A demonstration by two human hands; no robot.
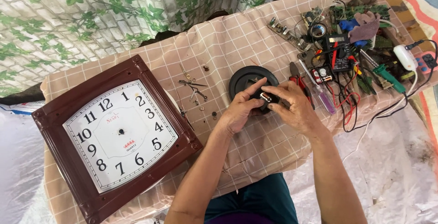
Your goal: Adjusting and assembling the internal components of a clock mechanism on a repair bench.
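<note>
black round disc point(242, 79) lies flat on the checked surface point(237, 41), just right of the wall clock point(116, 135). a small dark boxy part with a pale metal piece point(265, 97) sits at the disc's near-right edge, partly hidden by fingers.

left hand point(239, 110): thumb and forefinger closed on the small part from the clock side. right hand point(294, 108): fingertips pinched on the same part from the far side. both hands meet over it, touching.

wall clock: squarish, dark red-brown frame, white dial with black numerals, lying face up; no hands on the dial. its red mark and small print sit above and below the centre hole. loose thin clock hands point(191, 85) and tiny washers lie between the clock and the disc.

well right of the clock, past the disc: red-handled pliers point(299, 76), a violet-handled screwdriver point(325, 100), a black multimeter point(338, 53) with red and black leads, a green-handled tool point(388, 77), a white plug point(405, 57), circuit boards.

surface: beige cloth with a brown grid. behind the clock, a sheet printed with white brick and green ivy point(82, 14). pale plastic sheeting point(397, 169) lies on the floor.
</note>
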